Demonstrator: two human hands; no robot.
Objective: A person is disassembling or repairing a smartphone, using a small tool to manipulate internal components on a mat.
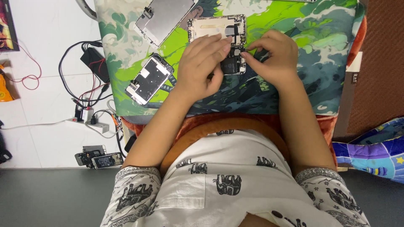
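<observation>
Both hands on an opened phone at the mat's middle.

I see my left hand (202, 67) and right hand (271, 56) pinching the small dark opened phone body (232, 64) on the glossy green-and-white printed mat (320, 38); a flat silver screen panel (162, 17) lies beyond.

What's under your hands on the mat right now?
An opened phone body lies under the left hand fingertips, with a small dark part between both hands. The right hand covers the rest of the mat.
</observation>
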